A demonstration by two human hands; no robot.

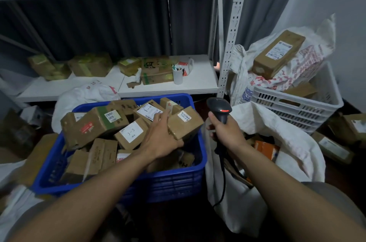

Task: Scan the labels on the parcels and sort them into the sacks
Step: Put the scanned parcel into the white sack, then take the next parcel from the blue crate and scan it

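While our left hand (161, 136) reaches into the blue crate (138, 184), its fingers lie nearly straight along the left side of a brown parcel (188, 128) at the crate's right end. The thumb is spread against the parcel's near lower edge. We see contact, not a closed clasp. Our right hand (224, 129) is wrapped tight round the grip of the scanner (219, 106), held upright just right of the crate, its red light on.

That parcel sits wedged in the heap, so a one-handed lift with so wide a span could slip, or drag its neighbours over the rim. Its label (184, 116) lies close to the parcel marked 4-3 (148, 112), and a loose aim may read the wrong one. The cable (223, 174) hangs between the crate and the white sack (277, 128) and may snag on either.

We cannot read the printed codes, and our left fingertips blur into the boxes behind. The sack's inside is mostly hidden, and nothing tells us which sack suits this parcel.
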